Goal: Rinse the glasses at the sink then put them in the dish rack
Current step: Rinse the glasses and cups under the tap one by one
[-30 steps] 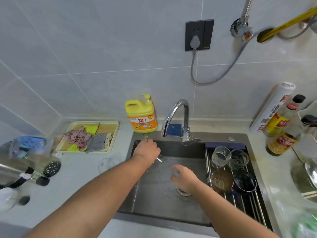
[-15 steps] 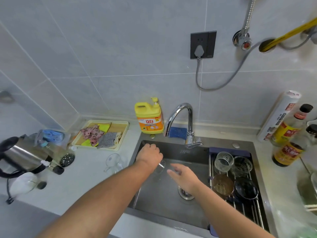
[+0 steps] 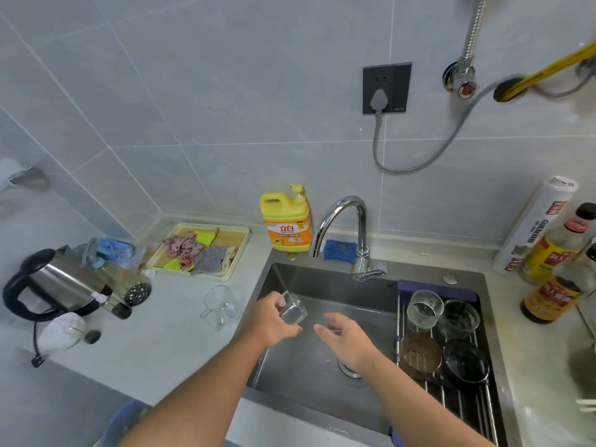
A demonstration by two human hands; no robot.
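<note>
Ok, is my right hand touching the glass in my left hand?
Apart. The head view shows the left hand gripping the glass, while bare sink steel shows between the open right hand and the glass.

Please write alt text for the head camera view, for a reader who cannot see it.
Over a steel sink, a person's left hand grips a small clear glass while the right hand is open beside it. Glassware sits in the dish rack at right.

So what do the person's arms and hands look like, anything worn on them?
Nothing worn. The left hand and right hand have no gloves or rings that I can see; both forearms are uncovered to the frame edge, no sleeves, watch or bracelet.
</note>
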